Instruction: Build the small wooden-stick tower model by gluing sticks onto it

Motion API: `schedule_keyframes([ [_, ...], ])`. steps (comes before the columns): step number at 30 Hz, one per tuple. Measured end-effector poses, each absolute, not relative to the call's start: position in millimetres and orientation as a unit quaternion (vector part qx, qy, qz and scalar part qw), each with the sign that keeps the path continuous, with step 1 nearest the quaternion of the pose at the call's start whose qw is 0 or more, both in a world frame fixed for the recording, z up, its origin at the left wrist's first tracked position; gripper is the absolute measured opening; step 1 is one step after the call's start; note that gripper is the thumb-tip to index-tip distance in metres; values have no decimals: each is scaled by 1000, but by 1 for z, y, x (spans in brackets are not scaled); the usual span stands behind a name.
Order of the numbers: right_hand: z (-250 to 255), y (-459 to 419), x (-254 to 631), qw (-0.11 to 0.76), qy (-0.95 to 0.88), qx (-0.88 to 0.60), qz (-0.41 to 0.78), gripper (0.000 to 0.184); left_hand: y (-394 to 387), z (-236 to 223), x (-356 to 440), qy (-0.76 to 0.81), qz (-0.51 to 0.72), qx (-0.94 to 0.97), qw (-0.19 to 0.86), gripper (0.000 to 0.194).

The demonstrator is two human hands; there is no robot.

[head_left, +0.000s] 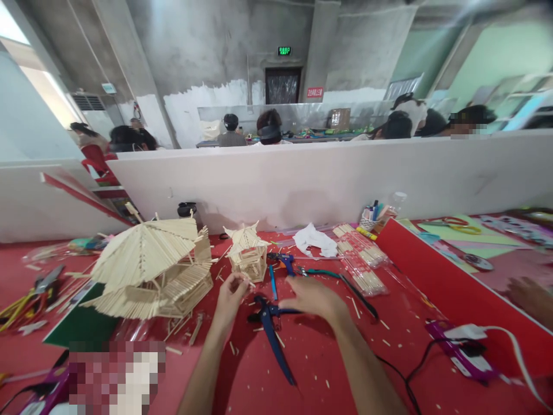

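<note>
My left hand [234, 289] is closed in a pinch on a small pale wooden stick piece [251, 282], just in front of the small stick pavilion model [250, 262]. With fingers stretched out, my right hand [311, 298] is open over the red table, close to a blue glue gun [285, 263]. Between and below my hands lies a dark-blue hand cutter [273, 334], one handle partly behind my right hand. A blue marker-like stick [273, 282] lies between the hands. The larger stick pavilion [149, 265] with its broad slatted roof stands to the left.
Bundles of packaged sticks [360, 262] and white crumpled tissue [314, 241] lie behind my right hand. Pliers [47, 288] lie at far left. A red board [423, 288] and purple power strip [460, 351] with cables stand right. A white partition [302, 178] runs behind; a co-worker's hand [531, 297] shows right.
</note>
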State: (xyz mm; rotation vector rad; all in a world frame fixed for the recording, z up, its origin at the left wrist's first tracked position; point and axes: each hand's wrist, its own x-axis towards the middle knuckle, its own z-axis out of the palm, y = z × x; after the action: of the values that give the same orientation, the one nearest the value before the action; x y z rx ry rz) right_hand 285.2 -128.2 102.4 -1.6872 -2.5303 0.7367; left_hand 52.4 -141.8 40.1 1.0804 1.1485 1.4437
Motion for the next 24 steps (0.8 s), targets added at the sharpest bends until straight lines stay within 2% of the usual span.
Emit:
schedule_keyframes([
  [3, 73, -173, 259, 0, -791, -561, 247, 99, -141, 38, 46, 464, 606, 448, 465, 36],
  [5, 52, -196, 246, -29, -778, -579, 240, 114, -140, 36, 43, 461, 612, 460, 448, 35],
  [6, 44, -204, 242, -22, -777, -590, 218, 112, -139, 35, 41, 459, 614, 468, 440, 35],
  [10, 24, -218, 234, 42, -781, -614, 107, 74, -135, 32, 34, 452, 618, 481, 427, 36],
  [14, 22, -213, 243, 68, -788, -606, 82, 57, -133, 31, 31, 448, 626, 486, 414, 35],
  [17, 32, -200, 257, 127, -778, -594, 162, 50, -134, 32, 31, 446, 639, 491, 389, 33],
  [20, 47, -183, 267, 210, -758, -526, 323, 42, -136, 33, 32, 448, 650, 492, 366, 31],
  [24, 55, -166, 263, 244, -729, -458, 446, 43, -137, 33, 34, 463, 642, 493, 360, 31],
])
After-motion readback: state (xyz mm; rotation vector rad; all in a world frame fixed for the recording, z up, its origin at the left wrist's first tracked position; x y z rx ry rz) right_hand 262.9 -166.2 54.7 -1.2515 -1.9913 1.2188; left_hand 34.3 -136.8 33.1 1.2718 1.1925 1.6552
